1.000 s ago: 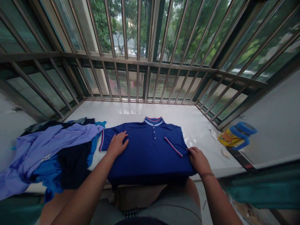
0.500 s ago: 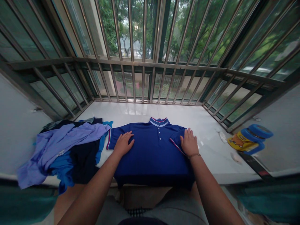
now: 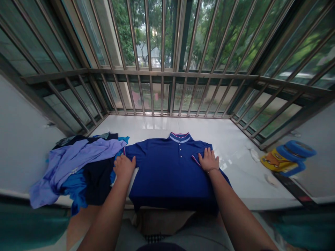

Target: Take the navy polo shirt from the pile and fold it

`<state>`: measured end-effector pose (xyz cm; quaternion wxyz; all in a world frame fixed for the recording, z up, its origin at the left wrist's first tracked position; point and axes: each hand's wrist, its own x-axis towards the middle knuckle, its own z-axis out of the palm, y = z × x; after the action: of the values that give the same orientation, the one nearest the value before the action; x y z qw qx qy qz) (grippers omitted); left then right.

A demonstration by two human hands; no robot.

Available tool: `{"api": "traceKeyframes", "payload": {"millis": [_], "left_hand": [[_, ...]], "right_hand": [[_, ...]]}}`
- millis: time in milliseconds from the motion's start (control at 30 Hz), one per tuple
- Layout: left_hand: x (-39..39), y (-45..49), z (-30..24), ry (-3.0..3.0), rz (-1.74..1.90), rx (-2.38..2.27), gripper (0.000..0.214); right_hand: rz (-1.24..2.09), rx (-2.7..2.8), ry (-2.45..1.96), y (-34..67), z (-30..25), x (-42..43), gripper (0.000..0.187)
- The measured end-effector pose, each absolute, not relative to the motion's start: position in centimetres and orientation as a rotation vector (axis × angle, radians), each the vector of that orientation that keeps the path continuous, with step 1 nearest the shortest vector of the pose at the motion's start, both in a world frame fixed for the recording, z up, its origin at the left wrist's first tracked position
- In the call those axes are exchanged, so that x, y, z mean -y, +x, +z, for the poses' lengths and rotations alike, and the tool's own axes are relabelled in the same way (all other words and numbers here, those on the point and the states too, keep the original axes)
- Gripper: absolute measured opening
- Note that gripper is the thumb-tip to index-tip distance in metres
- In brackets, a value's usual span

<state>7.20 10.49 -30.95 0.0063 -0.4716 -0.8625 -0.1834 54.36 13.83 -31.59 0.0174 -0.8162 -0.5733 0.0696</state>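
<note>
A navy blue polo shirt (image 3: 170, 170) lies front side up, its striped collar toward the window and its lower edge hanging over the near ledge edge. My left hand (image 3: 124, 168) rests at the lower edge of the left-side sleeve, thumb spread from the fingers, covering part of the striped cuff. Over on the other side, my right hand (image 3: 209, 160) lies with fingers spread on the sleeve, which is folded inward across the shirt. The fabric under both palms is hidden.
A heap of clothes, with a lavender garment (image 3: 83, 153) on top, lies at the left. A blue and yellow jug (image 3: 290, 157) stands at the right beside a dark strip (image 3: 293, 188). Metal bars (image 3: 162, 73) line the window behind the white ledge (image 3: 146, 123).
My left hand has moved left from the shirt's chest to the sleeve edge. My right hand stays on the folded sleeve, shifted slightly inward and nearer. The view has turned slightly left.
</note>
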Motion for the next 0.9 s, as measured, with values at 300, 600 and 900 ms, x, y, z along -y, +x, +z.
{"api": "traceKeyframes", "payload": {"millis": [300,600,900], "left_hand": [[-16.0,3.2,-29.7,-1.97,-0.306,2.755,0.032],[-10.0,11.3,-27.0,-2.788,-1.004,1.852,0.074],[-7.0,8.2,-32.3,-2.808,-0.809,1.863,0.046]], "right_hand": [[0.233,1.777,-2.551,54.3,-31.5,-13.9,0.085],[0.216,1.78,-2.556,54.2,-31.3,-13.8,0.085],[0.203,1.793,-2.562,54.5,-32.0,-14.1,0.085]]}}
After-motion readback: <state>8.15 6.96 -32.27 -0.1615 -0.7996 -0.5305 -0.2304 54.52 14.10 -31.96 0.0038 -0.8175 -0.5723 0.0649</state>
